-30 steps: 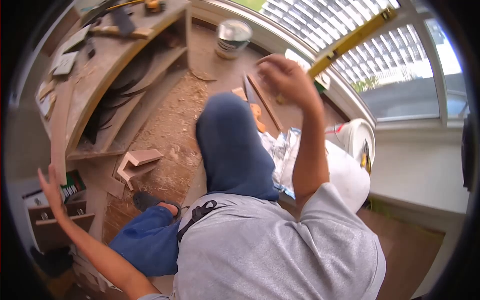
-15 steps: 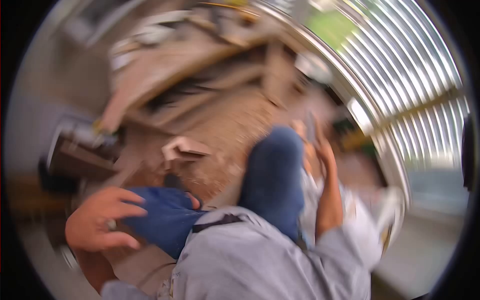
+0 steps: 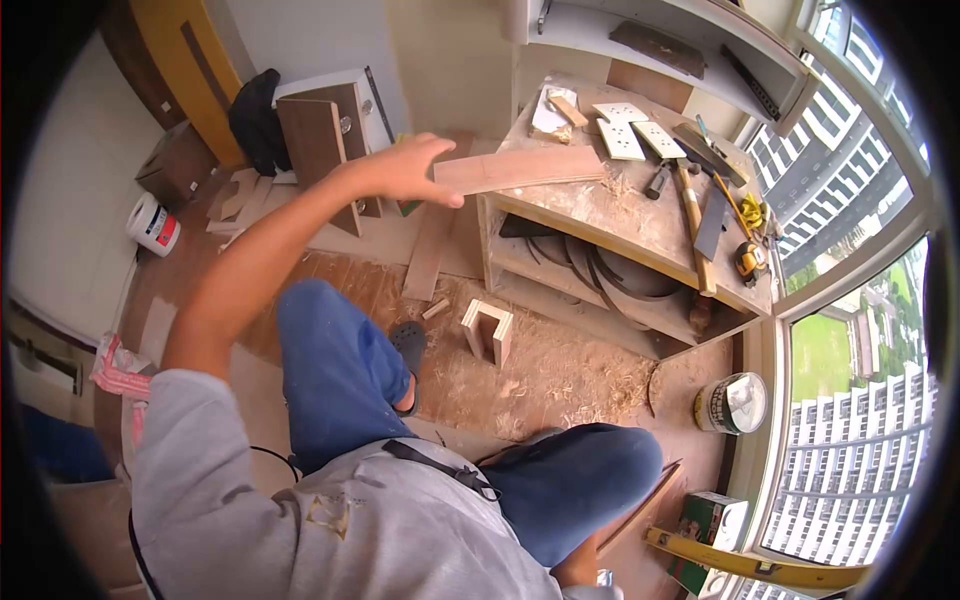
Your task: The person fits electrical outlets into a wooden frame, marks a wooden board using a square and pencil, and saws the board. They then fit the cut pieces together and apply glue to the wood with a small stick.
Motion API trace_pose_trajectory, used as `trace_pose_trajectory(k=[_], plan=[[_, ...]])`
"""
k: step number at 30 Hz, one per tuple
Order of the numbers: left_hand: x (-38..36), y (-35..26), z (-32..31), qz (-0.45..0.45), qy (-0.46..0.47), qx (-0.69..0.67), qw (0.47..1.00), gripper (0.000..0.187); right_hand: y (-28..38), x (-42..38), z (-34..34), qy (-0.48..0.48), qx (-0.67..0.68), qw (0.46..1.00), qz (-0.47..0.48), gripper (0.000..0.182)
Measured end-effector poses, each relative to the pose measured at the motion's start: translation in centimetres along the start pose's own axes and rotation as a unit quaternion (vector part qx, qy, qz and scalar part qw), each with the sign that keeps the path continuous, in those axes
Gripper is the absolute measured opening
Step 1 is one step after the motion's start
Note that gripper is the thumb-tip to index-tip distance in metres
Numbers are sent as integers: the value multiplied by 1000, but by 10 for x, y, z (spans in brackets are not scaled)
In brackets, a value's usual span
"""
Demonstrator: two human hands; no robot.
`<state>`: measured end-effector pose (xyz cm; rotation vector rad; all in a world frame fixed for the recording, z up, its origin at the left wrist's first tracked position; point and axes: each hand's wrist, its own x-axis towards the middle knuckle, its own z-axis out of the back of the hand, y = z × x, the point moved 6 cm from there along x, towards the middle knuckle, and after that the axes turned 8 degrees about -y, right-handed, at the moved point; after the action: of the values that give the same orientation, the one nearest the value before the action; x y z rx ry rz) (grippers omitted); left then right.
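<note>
left hand grips wood strip on workbench

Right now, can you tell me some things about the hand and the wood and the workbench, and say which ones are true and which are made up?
1. The left hand is on the end of a flat wood strip. True.
2. The wood strip lies on the floor. False: its far end rests on the workbench top, and the near end sticks out past the edge.
3. A hammer lies on the workbench. True.
4. The tin can stands on the workbench. False: it stands on the floor by the window.
5. Wood shavings cover the floor in front of the workbench. True.
6. The right hand holds a saw. False: the right hand is out of view.
</note>
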<state>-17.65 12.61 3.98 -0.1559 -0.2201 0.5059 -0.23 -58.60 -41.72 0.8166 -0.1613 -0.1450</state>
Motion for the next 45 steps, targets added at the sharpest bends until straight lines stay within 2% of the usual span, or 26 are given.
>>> trace_pose_trajectory(k=[2,3,5,7,8,9,10,11,12,13,16,18,20,22,24,26,27,30,33,35,38,39,40,42,44,45], plan=[[40,15,-30,16,53,78,995,123,0,1,0,-1,71,997,-11,29],[51,22,-41,15,50,76,996,123,0,2,4,-1,114,993,-20,28],[67,36,-67,67,113,32,991,115,-5,7,17,-8,151,988,-37,28],[78,45,-71,58,161,5,985,108,-21,16,34,-73,291,937,-178,21],[80,50,-75,53,214,-17,975,100,51,5,71,-70,340,918,-194,20],[84,57,-61,14,157,-69,985,84,88,5,101,-70,323,928,-172,32],[85,71,-45,-2,84,-100,991,80,102,17,123,-90,369,918,-119,39],[82,78,-34,35,98,-117,988,79,117,30,147,-71,391,915,-67,43],[78,84,-26,71,111,-132,982,78,188,24,175,-82,425,897,-87,40],[75,89,-28,68,110,-138,982,78,191,43,191,-52,490,869,-51,41],[71,95,-49,18,121,-123,985,82,324,31,236,-30,550,834,34,35],[59,89,-58,27,131,-111,985,82,345,42,239,-74,465,877,100,36],[47,87,-62,26,132,-143,980,82,426,18,204,101,655,739,121,40],[49,82,-58,30,136,-172,975,81,475,1,158,218,707,666,91,42],[57,82,-50,47,144,-130,980,82,510,-18,107,227,691,684,55,45],[63,81,-50,55,175,-124,975,82,526,-24,57,344,625,692,111,49],[67,83,-50,64,197,-110,972,82,544,-32,34,386,592,695,131,40],[70,84,-54,63,247,-126,959,83,553,-41,-27,503,528,679,82,60],[72,86,-65,72,259,-159,950,79,546,-41,-67,573,462,676,-40,59],[78,86,-59,-14,191,-151,970,78,552,-34,-87,598,465,648,-82,57],[77,83,-59,80,221,-189,953,80,550,-25,-97,591,500,608,-178,53],[78,85,-59,93,234,-191,949,86,544,-29,-94,577,533,564,-255,51],[81,82,-54,96,247,-167,950,86,549,-32,-84,555,532,561,-308,50],[87,74,-51,91,248,-154,952,82,550,-48,-53,532,577,499,-367,54],[78,80,-62,98,240,-158,953,78,544,-83,-7,482,651,347,-473,57],[74,82,-66,105,236,-157,953,78,556,-96,18,471,654,330,-492,60]])
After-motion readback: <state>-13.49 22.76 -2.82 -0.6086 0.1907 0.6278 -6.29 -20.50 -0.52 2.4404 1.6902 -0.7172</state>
